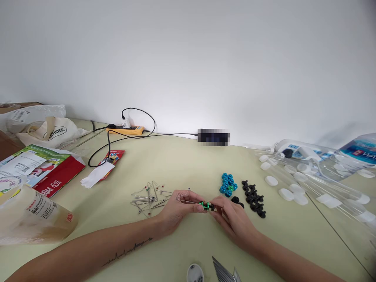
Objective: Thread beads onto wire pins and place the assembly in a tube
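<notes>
My left hand [179, 205] is closed, pinching a small bright green spool-like part [205, 205] between thumb and fingers. A thin bent metal wire [183, 192] with a dark bead at its tip sticks up by the same hand. My right hand [230, 215] is closed on a small black part [212, 208] that meets the green part's right end. Whether the two are joined I cannot tell. Left of my hands lies a loose pile of bent wires [149, 199] with coloured bead ends. Blue ring-shaped parts [227, 184] and black knob-like pieces [254, 197] sit beyond my right hand.
Clear tubes with white caps [286, 194] cover the right side. Nearest me are a small white round container [195, 273] and grey metal rods [223, 270]. A drink cup [38, 215], a box [58, 174], a red packet [113, 162] and a yellow power strip [126, 130] occupy the left.
</notes>
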Tool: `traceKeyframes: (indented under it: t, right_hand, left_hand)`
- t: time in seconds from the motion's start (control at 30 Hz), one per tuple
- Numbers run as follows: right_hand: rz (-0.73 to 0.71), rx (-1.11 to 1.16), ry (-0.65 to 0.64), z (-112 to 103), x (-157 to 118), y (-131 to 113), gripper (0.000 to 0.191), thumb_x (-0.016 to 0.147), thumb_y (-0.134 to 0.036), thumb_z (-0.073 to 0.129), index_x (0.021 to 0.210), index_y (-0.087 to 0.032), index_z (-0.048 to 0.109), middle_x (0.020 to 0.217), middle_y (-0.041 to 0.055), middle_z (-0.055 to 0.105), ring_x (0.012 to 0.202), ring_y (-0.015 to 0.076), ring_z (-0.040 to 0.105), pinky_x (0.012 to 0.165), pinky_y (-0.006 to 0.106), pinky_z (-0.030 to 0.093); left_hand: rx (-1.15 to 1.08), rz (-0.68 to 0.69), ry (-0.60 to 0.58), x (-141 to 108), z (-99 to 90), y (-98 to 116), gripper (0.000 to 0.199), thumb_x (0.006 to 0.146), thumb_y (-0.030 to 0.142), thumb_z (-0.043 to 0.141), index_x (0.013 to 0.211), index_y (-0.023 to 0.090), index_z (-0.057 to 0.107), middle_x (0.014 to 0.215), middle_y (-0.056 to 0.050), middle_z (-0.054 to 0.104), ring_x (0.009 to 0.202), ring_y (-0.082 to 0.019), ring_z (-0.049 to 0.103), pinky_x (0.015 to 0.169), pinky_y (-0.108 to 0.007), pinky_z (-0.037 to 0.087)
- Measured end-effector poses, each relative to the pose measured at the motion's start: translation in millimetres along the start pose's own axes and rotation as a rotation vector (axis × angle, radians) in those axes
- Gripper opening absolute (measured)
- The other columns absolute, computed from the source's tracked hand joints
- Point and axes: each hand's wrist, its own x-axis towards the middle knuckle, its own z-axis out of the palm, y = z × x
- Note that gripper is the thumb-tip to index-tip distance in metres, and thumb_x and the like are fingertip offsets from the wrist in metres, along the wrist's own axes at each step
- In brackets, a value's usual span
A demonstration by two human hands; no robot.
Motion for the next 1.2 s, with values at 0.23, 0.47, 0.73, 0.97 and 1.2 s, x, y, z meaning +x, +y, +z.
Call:
traceKeyframes:
  t: [0.23, 0.47, 0.73, 0.97, 1.2]
  right_hand:
    - [-0.002, -0.062, -0.067, -0.2, 2.6, 1.6, 0.028, 0.099, -0.033, 0.026, 0.085, -0.02, 0.047, 0.072, 0.0008, 0.055, 0.065, 0.0148, 0.051, 0.059, 0.026, 0.035]
    - [-0.041, -0.054, -0.024, 0.0, 1.1, -0.7, 0.019, 0.097, -0.032, 0.034, 0.09, -0.02, 0.047, 0.076, 0.0019, 0.058, 0.066, 0.0144, 0.052, 0.058, 0.025, 0.036]
    - [-0.1, -0.034, 0.012, 1.9, 0.5, 4.2, 0.025, 0.098, -0.036, 0.032, 0.089, -0.019, 0.048, 0.073, 0.0024, 0.057, 0.063, 0.0141, 0.05, 0.057, 0.025, 0.035]
    - [-0.081, -0.067, -0.018, -1.4, 1.1, 0.6, 0.036, 0.099, -0.038, 0.022, 0.082, -0.019, 0.048, 0.068, 0.0017, 0.054, 0.059, 0.0137, 0.047, 0.056, 0.026, 0.034]
    - [-0.101, -0.048, 0.049, -0.1, 2.4, -0.1, 0.019, 0.099, -0.028, 0.03, 0.097, -0.02, 0.047, 0.077, 0.0027, 0.06, 0.065, 0.0138, 0.054, 0.057, 0.024, 0.037]
  left_hand:
    - [0.005, -0.029, -0.035, 0.2, -0.1, -0.2, 0.024, 0.057, 0.019, 0.081, 0.078, 0.013, 0.071, 0.076, -0.007, 0.071, 0.073, -0.018, 0.065, 0.077, -0.031, 0.048]
    - [0.018, -0.014, -0.065, -0.1, -0.5, 2.2, 0.02, 0.059, 0.019, 0.08, 0.076, 0.014, 0.072, 0.077, -0.006, 0.071, 0.074, -0.016, 0.063, 0.075, -0.028, 0.047]
    - [0.018, -0.019, -0.11, 0.5, -1.2, 1.2, 0.019, 0.06, 0.017, 0.079, 0.077, 0.014, 0.072, 0.076, -0.005, 0.071, 0.071, -0.015, 0.062, 0.073, -0.028, 0.047]
    - [-0.002, -0.026, -0.096, -0.2, 0.2, 2.7, 0.02, 0.058, 0.017, 0.08, 0.076, 0.013, 0.071, 0.075, -0.005, 0.07, 0.072, -0.017, 0.063, 0.075, -0.03, 0.048]
    - [-0.005, -0.03, -0.043, 0.4, 1.1, 4.0, 0.02, 0.058, 0.017, 0.08, 0.075, 0.014, 0.071, 0.074, -0.004, 0.07, 0.071, -0.015, 0.063, 0.075, -0.027, 0.047]
